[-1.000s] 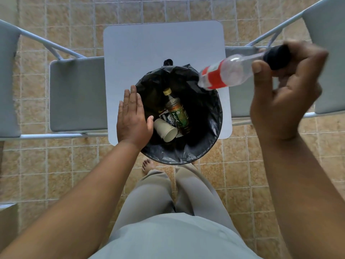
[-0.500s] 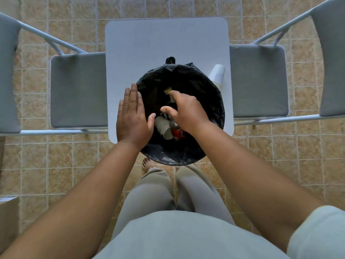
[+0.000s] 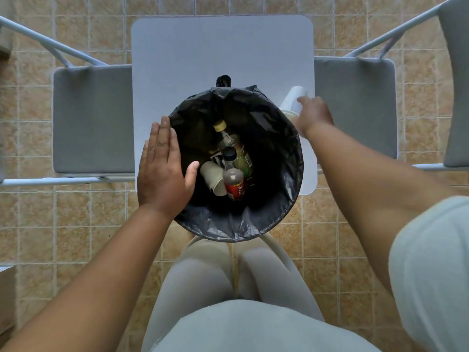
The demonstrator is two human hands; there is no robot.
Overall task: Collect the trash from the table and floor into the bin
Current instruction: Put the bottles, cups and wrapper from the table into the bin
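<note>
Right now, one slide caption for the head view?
Left hand steadies the black-lined bin; right hand reaches the white cup on the table.

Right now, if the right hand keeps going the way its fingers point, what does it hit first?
The white paper cup on the table, just beyond the bin rim. The right hand points up and away; its fingertips already look at or nearly on the cup, though depth is unclear from above.

Bin at table's near edge, in front of person. Two bottles and a cup inside bin. Another cup on table, right of bin. One chair left of table, one right.
</note>
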